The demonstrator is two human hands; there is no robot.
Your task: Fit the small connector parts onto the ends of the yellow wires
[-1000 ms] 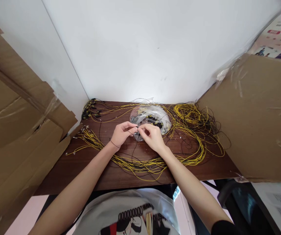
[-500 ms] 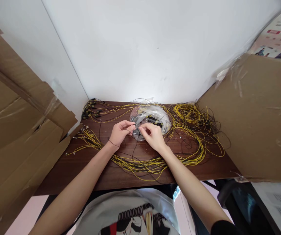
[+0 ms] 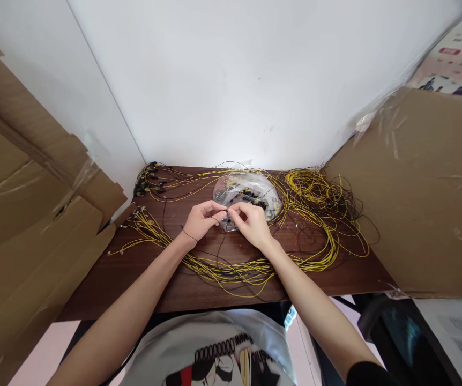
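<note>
My left hand (image 3: 202,221) pinches a thin black wire, part of which loops over the wrist. Its fingertips meet those of my right hand (image 3: 252,222) above the front of a clear plastic bag (image 3: 273,187). My right thumb and forefinger are closed on a small dark piece that the fingers largely cover; its kind cannot be made out. A black wire (image 3: 220,247) hangs from the fingertips toward a long bundle of yellow and black wires (image 3: 231,272) below the hands. Small black and yellow parts (image 3: 257,201) lie in the bag.
A tangled coil of yellow wire (image 3: 311,185) lies at the right. Black connectors (image 3: 146,182) on wires sit at the back left. Cardboard walls (image 3: 419,193) flank the brown table (image 3: 134,289), and a white wall (image 3: 231,86) stands behind.
My left hand has moved slightly to the right, bringing its fingertips against those of my right hand. The right hand has barely moved.
</note>
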